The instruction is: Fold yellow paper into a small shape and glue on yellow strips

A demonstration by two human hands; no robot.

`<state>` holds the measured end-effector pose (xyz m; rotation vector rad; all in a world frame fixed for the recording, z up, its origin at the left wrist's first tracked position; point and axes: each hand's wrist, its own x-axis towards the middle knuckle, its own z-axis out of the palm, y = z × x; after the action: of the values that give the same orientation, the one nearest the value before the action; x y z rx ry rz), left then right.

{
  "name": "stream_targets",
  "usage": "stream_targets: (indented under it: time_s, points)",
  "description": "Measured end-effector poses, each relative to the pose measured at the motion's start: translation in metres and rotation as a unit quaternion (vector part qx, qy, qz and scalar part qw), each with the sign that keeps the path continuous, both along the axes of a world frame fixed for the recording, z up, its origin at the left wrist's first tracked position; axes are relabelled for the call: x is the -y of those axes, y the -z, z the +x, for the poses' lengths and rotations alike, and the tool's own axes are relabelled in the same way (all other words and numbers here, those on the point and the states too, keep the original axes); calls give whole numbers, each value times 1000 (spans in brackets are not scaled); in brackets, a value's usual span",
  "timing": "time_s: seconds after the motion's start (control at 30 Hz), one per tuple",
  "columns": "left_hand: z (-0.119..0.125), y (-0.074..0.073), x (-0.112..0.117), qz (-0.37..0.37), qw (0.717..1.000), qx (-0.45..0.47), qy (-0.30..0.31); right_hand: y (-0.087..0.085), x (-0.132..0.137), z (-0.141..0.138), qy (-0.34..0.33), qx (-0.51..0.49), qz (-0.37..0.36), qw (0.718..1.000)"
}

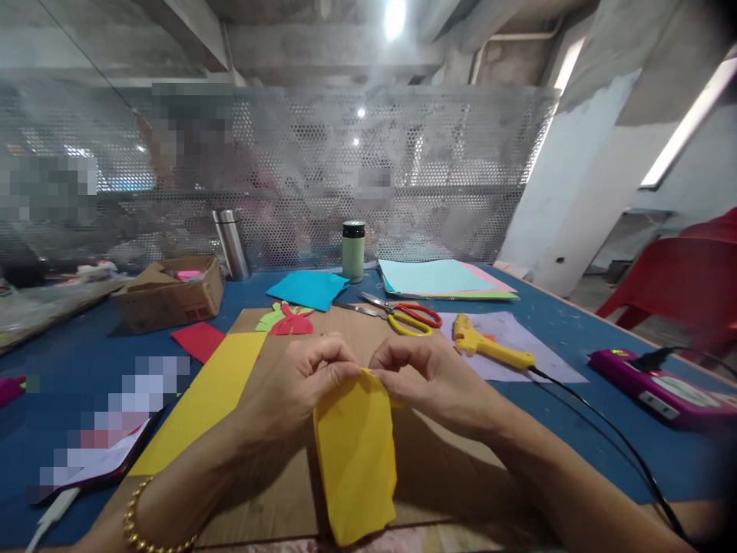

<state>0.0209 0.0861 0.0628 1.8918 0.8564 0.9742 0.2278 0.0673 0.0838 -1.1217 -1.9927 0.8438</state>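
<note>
Both of my hands pinch the top edge of a folded piece of yellow paper [355, 461], which hangs down over the cardboard sheet [259, 499]. My left hand [314, 372] grips its upper left part between thumb and fingers. At the upper right corner, my right hand [418, 369] is closed on the same paper, close beside the left fingertips. Beyond my hands lie scissors with red handles [423, 313] and a pair with yellow handles [411, 322]. Red and green paper cutouts [291, 319] rest left of the scissors.
A yellow glue gun [489, 346] lies on lilac paper [518, 330], its cord running to a purple power strip [662, 388]. Leftward are a yellow sheet [201, 407], a phone [115, 445] and a cardboard box [173, 296]. Two bottles, silver [231, 246] and green [353, 253], stand behind.
</note>
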Motion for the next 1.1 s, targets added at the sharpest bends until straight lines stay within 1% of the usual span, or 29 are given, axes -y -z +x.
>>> stream_targets:
  time_s: [0.2, 0.37, 0.53, 0.7, 0.8, 0.93, 1.0, 1.1]
  points:
    - [-1, 0, -1, -15, 1000, -7, 17, 0, -1, 1, -7, 10, -1, 1000]
    - [-3, 1, -3, 20, 999, -35, 11, 3, -1, 2, -10, 11, 15, 1000]
    - [-1, -1, -1, 15, 1000, -16, 0, 2, -2, 1, -30, 5, 12, 999]
    - [0, 0, -2, 9, 1000, -3, 10, 2, -2, 2, -15, 4, 22, 1000]
    - [0, 3, -4, 30, 999, 11, 17, 1, -2, 5, -29, 4, 29, 999]
    - [0, 4, -7, 71, 997, 13, 4, -1, -2, 11, -46, 27, 33, 998]
    - [0, 4, -6, 84, 996, 5, -8, -2, -1, 11, -39, 45, 38, 997]
    - [2, 1, -3, 96, 995, -6, -21, -1, 0, 6, -15, 59, 73, 995]
